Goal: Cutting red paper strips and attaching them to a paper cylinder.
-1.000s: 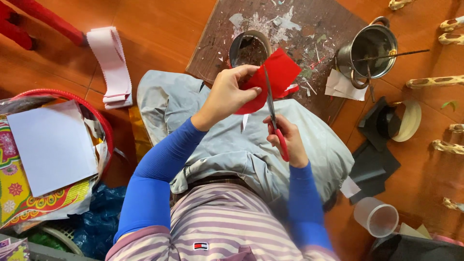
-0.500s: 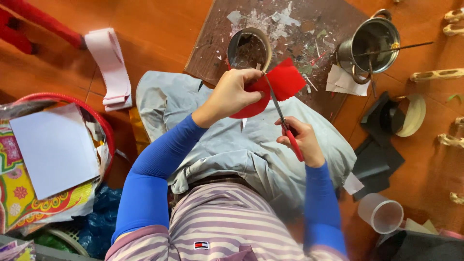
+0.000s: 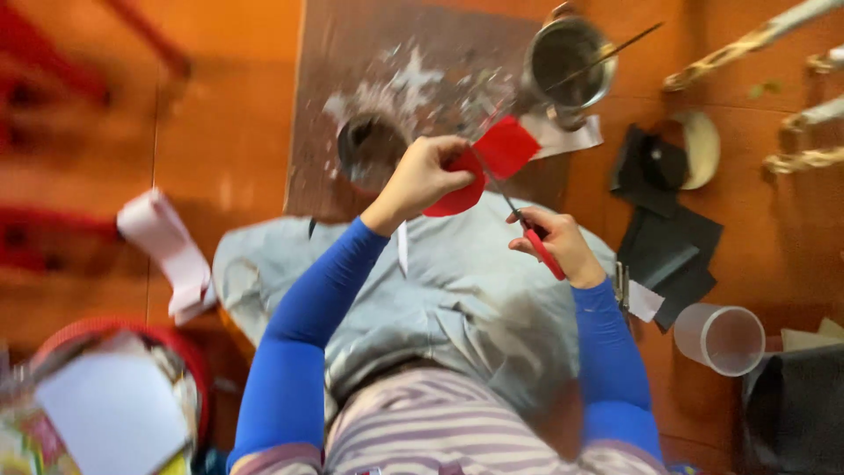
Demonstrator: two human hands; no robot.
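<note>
Hands [image 3: 492,207] on red sheet [image 3: 492,163], scissors [image 3: 526,227]

Beneath you, the orange floor [image 3: 229,132] carries a paint-flecked brown board [image 3: 352,79], black sheets [image 3: 673,251] (overlapping), and a clear plastic cup [image 3: 723,339].

Warm, fairly even indoor light fills the scene, with only soft shadows under the arms. Motion blur smears the whole view, worst at the left edge and the top right corner. The metal pot [image 3: 567,63] shows a faint sheen.
</note>
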